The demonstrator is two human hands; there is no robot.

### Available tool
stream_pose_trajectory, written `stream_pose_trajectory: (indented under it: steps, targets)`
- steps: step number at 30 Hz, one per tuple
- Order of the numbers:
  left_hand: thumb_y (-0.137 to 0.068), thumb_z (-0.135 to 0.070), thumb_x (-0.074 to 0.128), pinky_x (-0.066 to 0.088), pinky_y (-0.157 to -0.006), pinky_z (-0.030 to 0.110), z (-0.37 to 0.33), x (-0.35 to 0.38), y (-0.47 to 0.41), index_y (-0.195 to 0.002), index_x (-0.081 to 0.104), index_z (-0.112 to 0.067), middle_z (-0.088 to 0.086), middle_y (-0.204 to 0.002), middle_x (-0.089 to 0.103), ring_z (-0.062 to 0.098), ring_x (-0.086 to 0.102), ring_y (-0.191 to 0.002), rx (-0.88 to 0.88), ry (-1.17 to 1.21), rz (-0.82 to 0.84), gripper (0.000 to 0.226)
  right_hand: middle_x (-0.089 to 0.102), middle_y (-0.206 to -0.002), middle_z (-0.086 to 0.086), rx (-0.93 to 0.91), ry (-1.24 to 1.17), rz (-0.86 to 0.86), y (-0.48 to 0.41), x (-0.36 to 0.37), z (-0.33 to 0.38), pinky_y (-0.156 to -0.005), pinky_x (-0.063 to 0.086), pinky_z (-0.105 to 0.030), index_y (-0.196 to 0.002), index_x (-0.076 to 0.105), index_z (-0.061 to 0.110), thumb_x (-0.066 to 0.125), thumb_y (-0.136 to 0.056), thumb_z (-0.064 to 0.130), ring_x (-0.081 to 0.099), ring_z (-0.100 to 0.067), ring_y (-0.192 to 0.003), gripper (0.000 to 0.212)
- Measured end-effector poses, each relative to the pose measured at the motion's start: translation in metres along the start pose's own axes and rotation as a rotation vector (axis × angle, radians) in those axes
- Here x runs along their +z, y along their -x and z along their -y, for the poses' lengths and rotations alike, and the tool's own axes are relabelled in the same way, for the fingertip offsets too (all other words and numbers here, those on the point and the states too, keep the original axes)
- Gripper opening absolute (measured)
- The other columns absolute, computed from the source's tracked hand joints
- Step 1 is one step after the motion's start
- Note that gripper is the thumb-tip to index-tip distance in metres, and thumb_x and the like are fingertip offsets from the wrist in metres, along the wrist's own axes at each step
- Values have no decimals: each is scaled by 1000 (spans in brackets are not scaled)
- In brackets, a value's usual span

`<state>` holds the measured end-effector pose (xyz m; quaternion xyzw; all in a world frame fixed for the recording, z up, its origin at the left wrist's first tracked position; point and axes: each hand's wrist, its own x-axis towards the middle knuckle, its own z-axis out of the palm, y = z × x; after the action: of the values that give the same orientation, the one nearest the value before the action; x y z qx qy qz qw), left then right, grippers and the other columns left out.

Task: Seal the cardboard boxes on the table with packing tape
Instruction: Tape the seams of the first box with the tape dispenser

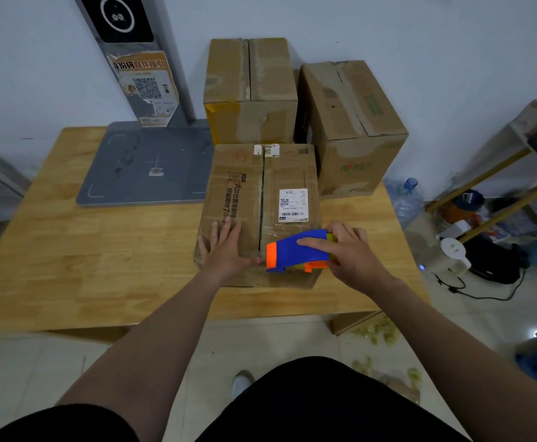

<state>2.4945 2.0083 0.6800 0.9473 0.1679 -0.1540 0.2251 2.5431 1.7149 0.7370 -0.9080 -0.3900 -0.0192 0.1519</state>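
The tape dispenser (297,250) is bright blue with an orange nose and an orange lower part. The near box (254,199) is plain brown cardboard, with black lettering down one flap and a white label (293,204) printed with black barcodes. The back box (249,90) is the same brown, with a yellow patch at one lower corner. The right-hand box (353,122) is brown with green print. The tabletop (69,250) is honey-coloured wood in jointed blocks. The base plate (146,164) is flat grey with thin pale lines. The poster (146,87) is orange with a black-and-white QR square.

parcel packing room, 3 cardboard boxes (260,199), platform scale (146,164), wooden table (85,250), cluttered shelf (496,193)
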Motion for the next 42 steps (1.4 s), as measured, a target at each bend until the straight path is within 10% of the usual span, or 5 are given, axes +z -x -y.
stream_pose_trajectory:
  steps: [10,42]
  targets:
    - [-69,-81,70,-18,-119,59,1,-3,0,-164,1,-34,-12,-169,-21,19,-27,-153,-3,27,32,126,48,-109,-2,-50,-83,-111,28,-11,-46,-75,48,-39,-139,49,45,82,-80,7,50,-20,-93,77]
    - [-68,-77,68,-13,-118,69,-17,4,-1,-161,10,-43,-5,-172,-9,21,-18,-156,104,58,24,115,46,-114,2,87,54,-96,43,7,-52,-87,29,-38,-140,46,51,72,-86,8,48,-17,-100,74]
